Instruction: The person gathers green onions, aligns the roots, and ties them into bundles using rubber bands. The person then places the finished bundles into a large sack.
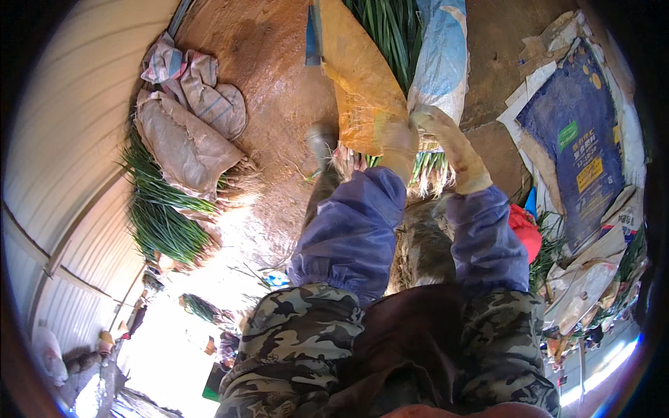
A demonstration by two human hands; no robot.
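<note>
Before me lies a bundle of green onions (pixel 389 39), leaves away from me and whitish roots (pixel 431 175) towards me. An orange woven sack (pixel 360 99) wraps its left side and a white-and-blue woven sack (pixel 441 57) its right. My left hand (pixel 400 141), in a pale glove, lies on the orange sack near the root end; it is blurred and its fingertips are hidden. Close beside it, my right hand (pixel 444 133), in a dirty yellowish glove, has its fingers curled on the inner edge of the white-and-blue sack, where the two sacks meet.
At left, more green onions (pixel 164 224) lie partly under a beige sack (pixel 185 141) beside a ribbed wall (pixel 73 104). A dark blue printed sack (pixel 575 141) lies at right, near a red object (pixel 524 232). My boot (pixel 321 143) stands on the dirt floor (pixel 277 99).
</note>
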